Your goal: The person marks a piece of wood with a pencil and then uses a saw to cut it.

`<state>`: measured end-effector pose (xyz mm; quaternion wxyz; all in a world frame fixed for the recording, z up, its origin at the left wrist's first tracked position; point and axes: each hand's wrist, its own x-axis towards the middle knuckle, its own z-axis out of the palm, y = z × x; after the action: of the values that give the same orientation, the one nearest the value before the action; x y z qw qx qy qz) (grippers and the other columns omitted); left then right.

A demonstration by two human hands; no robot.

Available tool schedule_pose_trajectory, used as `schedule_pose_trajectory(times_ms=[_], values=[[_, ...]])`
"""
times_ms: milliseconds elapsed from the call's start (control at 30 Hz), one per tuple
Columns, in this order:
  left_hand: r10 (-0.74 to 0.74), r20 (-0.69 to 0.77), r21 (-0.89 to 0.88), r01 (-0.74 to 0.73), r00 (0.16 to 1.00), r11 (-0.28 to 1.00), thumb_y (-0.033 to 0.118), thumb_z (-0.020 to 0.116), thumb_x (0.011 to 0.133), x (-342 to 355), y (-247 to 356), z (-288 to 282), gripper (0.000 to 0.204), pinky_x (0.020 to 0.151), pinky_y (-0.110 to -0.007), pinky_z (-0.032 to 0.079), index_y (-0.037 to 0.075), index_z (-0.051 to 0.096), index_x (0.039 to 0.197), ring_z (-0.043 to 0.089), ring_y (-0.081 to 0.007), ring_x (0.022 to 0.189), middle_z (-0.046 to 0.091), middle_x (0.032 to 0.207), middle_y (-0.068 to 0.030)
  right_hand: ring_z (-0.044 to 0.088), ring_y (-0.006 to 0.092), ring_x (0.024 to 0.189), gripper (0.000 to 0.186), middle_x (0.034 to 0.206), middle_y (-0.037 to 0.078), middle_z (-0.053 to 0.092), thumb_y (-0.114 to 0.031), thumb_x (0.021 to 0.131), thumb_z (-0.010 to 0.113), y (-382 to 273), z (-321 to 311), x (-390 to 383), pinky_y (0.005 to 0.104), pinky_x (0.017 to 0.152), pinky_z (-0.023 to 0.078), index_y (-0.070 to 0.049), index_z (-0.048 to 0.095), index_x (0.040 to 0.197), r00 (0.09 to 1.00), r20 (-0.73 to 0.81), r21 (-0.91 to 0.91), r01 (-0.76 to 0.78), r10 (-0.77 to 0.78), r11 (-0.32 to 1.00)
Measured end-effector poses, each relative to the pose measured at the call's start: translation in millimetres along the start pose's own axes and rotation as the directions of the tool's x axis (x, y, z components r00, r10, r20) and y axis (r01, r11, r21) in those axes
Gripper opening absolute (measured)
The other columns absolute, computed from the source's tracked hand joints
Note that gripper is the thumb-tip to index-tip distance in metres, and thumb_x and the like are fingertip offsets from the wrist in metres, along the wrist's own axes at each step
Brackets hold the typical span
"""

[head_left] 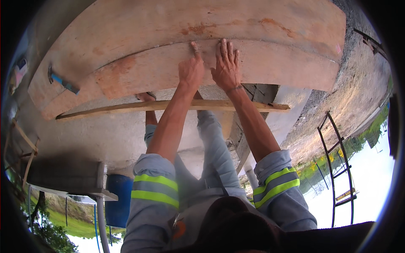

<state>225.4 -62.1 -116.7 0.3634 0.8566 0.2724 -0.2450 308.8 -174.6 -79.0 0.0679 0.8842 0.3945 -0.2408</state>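
Note:
My left hand [192,69] is on the reddish plywood strip [287,65] in front of me. Its index finger stretches to the seam with the wider plywood sheet [236,17] beyond; the other fingers curl in, and I see nothing held. To its right my right hand [227,67] lies flat on the same strip, fingers extended, their tips by the seam. A thin band circles that wrist. Toward the left end of the plywood rests a hammer [65,83] with a blue handle, away from both hands.
A long wooden batten [177,106] crosses below my forearms, near the plywood's close edge. A blue barrel [116,200] stands at the lower left. A dark ladder-like metal frame [337,168] is at the right. Rough ground [358,80] borders the plywood's right end.

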Motion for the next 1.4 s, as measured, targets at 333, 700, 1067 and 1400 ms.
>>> schedule_pose_trajectory(times_ms=[333,700,1067,1400], values=[[-0.036,-0.098,-0.189,0.017,0.994,0.982,0.028,0.053,0.099,-27,3,-15,0.056,0.067,-0.049,0.053,-0.004,0.040,0.142,0.069,-0.0410,0.081,0.069,0.092,-0.0259,0.026,0.0371,0.146,0.081,0.157,0.019,0.028,-0.015,0.081,0.070,8,-4,-26,0.0504,0.119,0.022,0.001,0.029,0.150,0.982,-0.186,0.189,0.075,-0.039,0.979],[-0.367,0.600,-0.789,0.448,0.711,-0.420,0.042,0.065,0.095,-105,-76,66,0.032,0.051,-0.026,0.029,0.011,0.059,0.090,0.027,-0.0081,0.050,0.026,0.057,0.0055,0.057,0.0269,0.106,0.039,0.119,0.015,0.053,-0.024,0.097,0.059,12,32,-85,0.0441,0.087,0.053,-0.002,0.046,0.128,0.633,0.614,0.677,-0.116,0.471,-0.727],[-0.399,0.328,-0.926,0.207,0.856,-0.317,0.026,0.055,0.097,-115,-47,-122,0.026,0.049,-0.025,0.027,0.011,0.046,0.078,0.024,-0.0071,0.047,0.026,0.055,0.0062,0.069,0.0268,0.089,0.032,0.093,0.016,0.068,-0.025,0.102,0.051,20,-159,-33,0.0404,0.087,0.057,0.005,0.062,0.106,0.928,0.269,0.963,-0.248,0.259,-0.110],[-0.394,0.033,-0.998,0.050,0.919,0.033,0.027,0.054,0.095,-104,-38,-191,0.028,0.050,-0.028,0.029,0.006,0.048,0.078,0.026,-0.0086,0.048,0.027,0.054,0.0055,0.067,0.0278,0.103,0.036,0.108,0.018,0.066,-0.020,0.104,0.044,29,-79,-75,0.0397,0.095,0.053,0.006,0.050,0.128,0.880,0.325,0.940,-0.260,0.345,-0.222]])
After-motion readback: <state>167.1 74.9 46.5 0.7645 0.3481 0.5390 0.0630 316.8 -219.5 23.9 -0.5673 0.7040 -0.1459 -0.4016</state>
